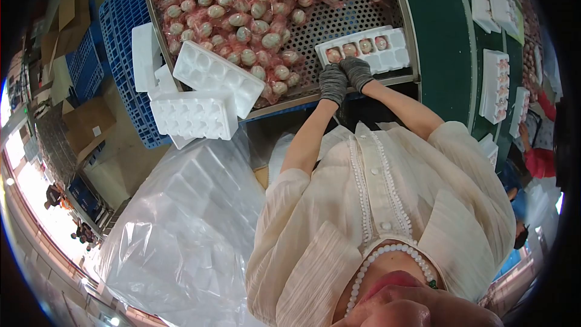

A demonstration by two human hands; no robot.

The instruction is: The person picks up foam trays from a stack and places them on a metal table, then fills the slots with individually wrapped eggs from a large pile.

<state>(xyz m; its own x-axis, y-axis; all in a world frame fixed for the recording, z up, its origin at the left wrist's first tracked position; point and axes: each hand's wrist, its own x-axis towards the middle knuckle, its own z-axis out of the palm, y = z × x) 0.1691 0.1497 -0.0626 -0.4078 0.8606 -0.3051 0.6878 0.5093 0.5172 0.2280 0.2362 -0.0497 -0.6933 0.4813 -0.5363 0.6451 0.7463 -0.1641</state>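
Grey-gloved, my left hand (pixel 333 85) is at the near left edge of a white foam tray (pixel 392 72), fingers curled and pressed together. Touching it on the right, my right hand (pixel 357 74) also has curled fingers over the tray's near row. What either hand holds is hidden between the gloves. Several wrapped eggs (pixel 365 46) sit in the tray's far row; near-row pockets right of my hands hold none. The tray lies on a perforated metal surface (pixel 315 29). Left of it are many striped, egg-shaped items in pinkish film (pixel 242 33).
White foam trays (pixel 218 79) are stacked over the bench's left corner. Beside the bench are a blue plastic pallet (pixel 124 36) and a large clear plastic-wrapped stack (pixel 181 224). Filled trays (pixel 495 85) line the green surface (pixel 445 36) at right. A person in red (pixel 538 160) is farther right.
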